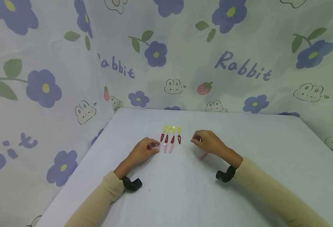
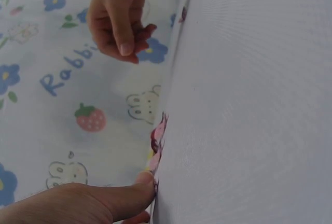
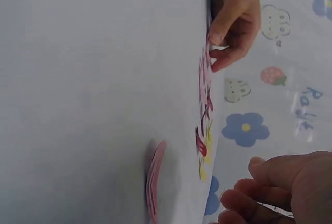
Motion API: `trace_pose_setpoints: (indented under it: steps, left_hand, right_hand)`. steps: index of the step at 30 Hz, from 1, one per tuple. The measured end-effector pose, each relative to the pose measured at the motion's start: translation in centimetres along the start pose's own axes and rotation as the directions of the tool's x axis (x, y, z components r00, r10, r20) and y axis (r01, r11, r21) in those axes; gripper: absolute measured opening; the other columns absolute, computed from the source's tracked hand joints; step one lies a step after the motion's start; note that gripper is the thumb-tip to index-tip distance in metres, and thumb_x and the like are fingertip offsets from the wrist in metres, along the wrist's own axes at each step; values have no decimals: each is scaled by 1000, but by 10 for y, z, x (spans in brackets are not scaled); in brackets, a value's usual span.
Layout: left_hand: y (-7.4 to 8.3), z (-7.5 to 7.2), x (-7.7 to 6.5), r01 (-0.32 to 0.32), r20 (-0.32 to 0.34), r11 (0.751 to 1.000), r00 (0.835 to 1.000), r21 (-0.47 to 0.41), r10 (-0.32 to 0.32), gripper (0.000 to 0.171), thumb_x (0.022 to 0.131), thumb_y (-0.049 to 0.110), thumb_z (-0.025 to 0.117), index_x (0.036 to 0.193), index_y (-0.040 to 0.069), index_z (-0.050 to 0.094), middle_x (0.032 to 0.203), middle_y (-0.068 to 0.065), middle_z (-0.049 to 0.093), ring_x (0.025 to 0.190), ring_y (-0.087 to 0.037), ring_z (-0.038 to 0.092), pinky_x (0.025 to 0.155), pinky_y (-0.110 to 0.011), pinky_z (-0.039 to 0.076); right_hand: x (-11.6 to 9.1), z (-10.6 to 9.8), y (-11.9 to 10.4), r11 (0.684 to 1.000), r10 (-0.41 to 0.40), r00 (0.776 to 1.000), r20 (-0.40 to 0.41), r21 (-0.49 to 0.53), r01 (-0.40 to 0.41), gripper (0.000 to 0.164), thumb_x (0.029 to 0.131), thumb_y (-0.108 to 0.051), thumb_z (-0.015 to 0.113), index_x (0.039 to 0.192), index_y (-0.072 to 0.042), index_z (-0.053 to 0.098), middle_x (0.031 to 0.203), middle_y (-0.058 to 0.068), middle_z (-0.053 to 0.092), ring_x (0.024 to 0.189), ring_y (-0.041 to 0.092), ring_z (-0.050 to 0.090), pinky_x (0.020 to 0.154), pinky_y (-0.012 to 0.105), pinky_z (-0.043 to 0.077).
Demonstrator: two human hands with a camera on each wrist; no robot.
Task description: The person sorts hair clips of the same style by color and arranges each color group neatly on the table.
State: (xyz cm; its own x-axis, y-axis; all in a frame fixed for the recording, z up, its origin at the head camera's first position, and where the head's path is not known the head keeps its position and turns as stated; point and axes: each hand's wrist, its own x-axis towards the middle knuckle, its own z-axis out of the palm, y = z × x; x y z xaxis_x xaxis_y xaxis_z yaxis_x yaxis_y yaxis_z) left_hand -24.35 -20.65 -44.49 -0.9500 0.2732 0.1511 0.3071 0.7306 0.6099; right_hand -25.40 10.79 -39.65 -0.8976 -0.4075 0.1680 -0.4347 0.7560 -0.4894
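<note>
Snap hair clips lie in rows on the white table: several yellow clips point(image 1: 174, 129) at the back, several dark red clips point(image 1: 166, 138) in the middle, pink clips point(image 1: 165, 148) in front. At the left end of the pink row, my left hand point(image 1: 143, 150) pinches a pink hair clip point(image 1: 157, 146) between thumb and fingers, low at the tabletop. My right hand point(image 1: 209, 142) hovers right of the rows, fingers loosely bent with nothing between them. Below it lies another pink clip point(image 3: 154, 182), partly hidden by the hand in the head view.
The white tabletop point(image 1: 178, 195) reaches a patterned fabric wall point(image 1: 183, 69) at the back and another along the left. A black device point(image 1: 225, 175) is strapped on the right wrist, a similar one point(image 1: 132, 183) on the left.
</note>
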Motion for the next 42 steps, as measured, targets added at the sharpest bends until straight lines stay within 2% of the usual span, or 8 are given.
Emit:
trace_pose_setpoints:
  steps: [8, 15, 19, 25, 32, 42]
  left_hand:
    - [2, -2, -1, -9, -9, 1000, 1000, 3, 9, 28, 90, 21, 75, 117, 16, 72, 103, -2, 64, 85, -14, 53, 74, -29, 45]
    - [2, 0, -3, 1, 3, 1000, 1000, 3, -1, 29, 90, 21, 75, 118, 16, 72, 103, -2, 64, 84, -14, 53, 75, -29, 45]
    - [2, -1, -3, 0, -5, 1000, 1000, 11, 0, 28, 90, 22, 75, 118, 17, 72, 104, -2, 63, 84, -14, 53, 74, -28, 45]
    - [2, -1, -2, -1, -9, 1000, 1000, 10, 1, 28, 91, 22, 75, 118, 17, 72, 104, -1, 64, 84, -14, 53, 74, -28, 45]
    - [4, 0, -3, 7, 0, 1000, 1000, -4, -7, 29, 90, 20, 75, 118, 16, 72, 104, -3, 63, 84, -14, 53, 74, -28, 44]
    - [4, 0, -4, 8, -7, 1000, 1000, -4, -8, 29, 90, 21, 75, 118, 17, 71, 104, -2, 64, 84, -13, 52, 73, -27, 45]
  right_hand:
    - [-17, -5, 19, 1000, 20, 1000, 23, -10, -20, 17, 92, -25, 73, 93, -9, 71, 80, 0, 65, 72, 13, 55, 63, 26, 47]
    - [-36, 1, 35, 999, 54, 997, 63, -6, -54, 21, 89, -30, 75, 88, -11, 68, 79, -1, 61, 72, 12, 52, 61, 24, 45]
    - [-44, 4, 38, 999, 53, 997, 49, 4, -53, 24, 88, -31, 77, 88, -9, 67, 82, 1, 58, 74, 13, 51, 62, 23, 45]
    - [-47, 9, 40, 999, 44, 999, 16, 3, -44, 30, 84, -34, 80, 91, -8, 67, 85, 1, 58, 76, 12, 51, 65, 23, 46]
    - [-50, 14, 44, 1000, -3, 1000, -31, -14, 2, 30, 80, -28, 84, 85, -8, 62, 81, 1, 53, 73, 12, 46, 63, 22, 42]
    - [-50, 15, 43, 999, 7, 1000, -27, 36, -6, 29, 81, -25, 84, 84, -8, 59, 83, 2, 54, 75, 13, 48, 63, 23, 42]
